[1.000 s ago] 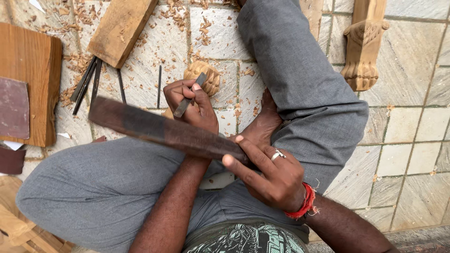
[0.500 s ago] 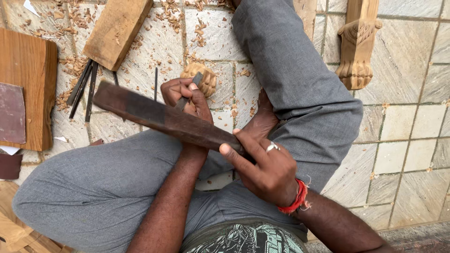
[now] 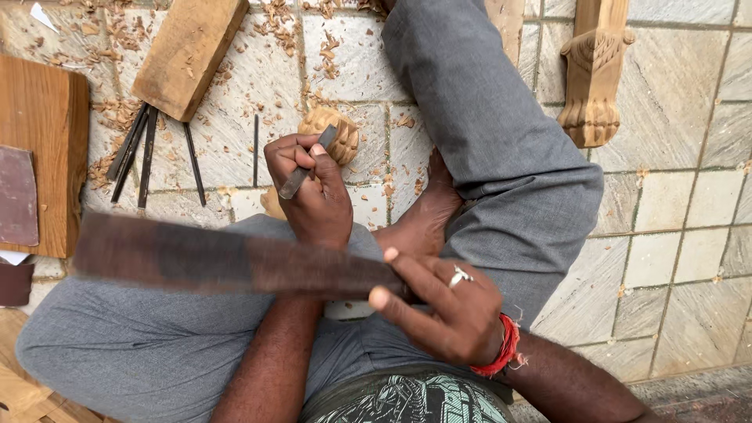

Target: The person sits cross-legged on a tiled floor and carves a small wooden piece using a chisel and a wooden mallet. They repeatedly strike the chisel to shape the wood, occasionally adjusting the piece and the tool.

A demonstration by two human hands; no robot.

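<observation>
Small carved wood piece (image 3: 333, 133) sits on the tiled floor (image 3: 681, 235), upper centre of view, just above the crossed legs. Chisel (image 3: 307, 162) lies with its long axis running from about 7 o'clock up to 1 o'clock, tip end touching the carving. Left hand (image 3: 309, 192) is wrapped tight around the chisel shaft, at 6 to 7 o'clock from the carving and by far the nearer hand. Right hand (image 3: 442, 313) lies well apart at 5 o'clock, fingers closed on one end of a long dark wooden bar (image 3: 227, 262). Bar axis runs roughly 9 to 3 o'clock, crossing below the left fist, motion-blurred. Spare thin chisels (image 3: 149, 153) lie at 9 o'clock beside a wood block (image 3: 188, 51).
</observation>
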